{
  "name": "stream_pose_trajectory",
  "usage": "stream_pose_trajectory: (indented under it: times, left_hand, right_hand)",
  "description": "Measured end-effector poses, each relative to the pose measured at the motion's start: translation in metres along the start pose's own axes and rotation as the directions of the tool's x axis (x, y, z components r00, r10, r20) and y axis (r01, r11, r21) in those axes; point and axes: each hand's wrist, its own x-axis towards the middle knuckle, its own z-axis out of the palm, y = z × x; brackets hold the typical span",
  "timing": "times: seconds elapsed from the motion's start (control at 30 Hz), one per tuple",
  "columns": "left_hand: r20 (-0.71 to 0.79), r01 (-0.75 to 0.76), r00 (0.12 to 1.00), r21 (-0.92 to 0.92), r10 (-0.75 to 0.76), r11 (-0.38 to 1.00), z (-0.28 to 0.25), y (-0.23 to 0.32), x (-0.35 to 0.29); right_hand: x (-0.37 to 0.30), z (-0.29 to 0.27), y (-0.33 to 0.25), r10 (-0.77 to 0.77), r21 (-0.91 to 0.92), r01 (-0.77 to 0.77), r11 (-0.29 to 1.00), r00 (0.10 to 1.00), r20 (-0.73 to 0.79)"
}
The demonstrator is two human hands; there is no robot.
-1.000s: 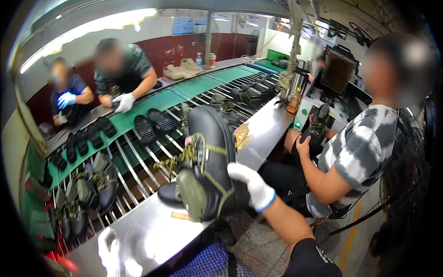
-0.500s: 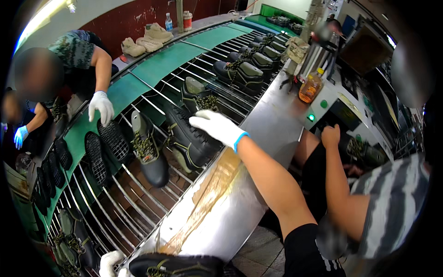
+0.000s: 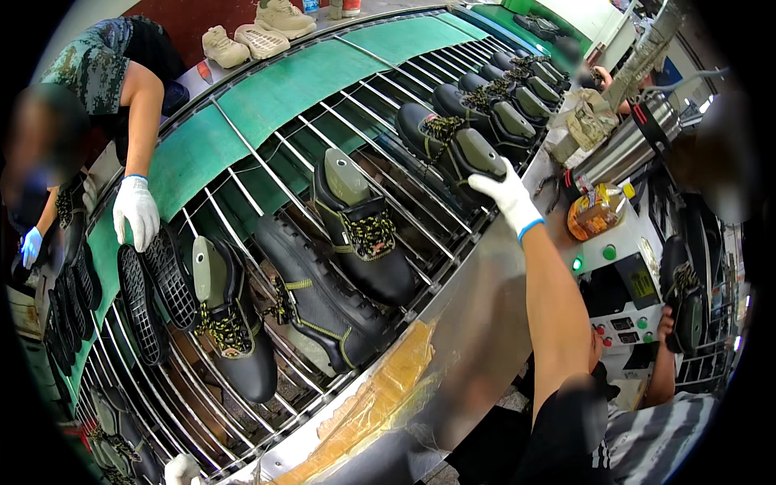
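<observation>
No legible print — bottle label (image 3: 592, 215) and yellow machine sticker (image 3: 642, 283) too small.

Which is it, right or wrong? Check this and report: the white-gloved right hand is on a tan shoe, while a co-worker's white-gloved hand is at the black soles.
Wrong on the shoe's colour only. The head view shows the white-gloved right hand on a black shoe, while a co-worker's white-gloved hand is at the black soles.

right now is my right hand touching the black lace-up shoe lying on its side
No, your right hand is on the heel end of an upright black lace-up shoe, apart from the one on its side.
</observation>
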Motion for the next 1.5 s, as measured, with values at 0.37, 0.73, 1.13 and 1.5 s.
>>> stream_pose_trajectory:
  times: [0.37,0.73,1.13,1.5]
  left_hand:
    - [-0.051,-0.136,0.988,0.142,0.145,0.98,0.0,0.027,-0.009]
    - [0.04,-0.476,0.879,0.036,0.474,0.879,0.0,0.025,-0.019]
    - [0.112,-0.072,0.86,-0.939,0.498,0.336,0.005,-0.024,-0.076]
    - [-0.407,-0.431,0.775,-0.9,0.483,-0.067,-0.08,-0.398,-0.246]
  right_hand:
    - [-0.025,0.052,-0.023,0.185,0.508,-0.039,0.86,0.953,-0.24]
    - [-0.224,0.141,-0.107,0.243,0.892,-0.064,0.448,0.969,-0.052]
    - [-0.563,0.217,-0.25,-0.075,0.845,-0.164,0.508,0.969,0.234]
    - [-0.679,0.194,-0.184,-0.468,-0.005,0.48,0.877,0.857,0.217]
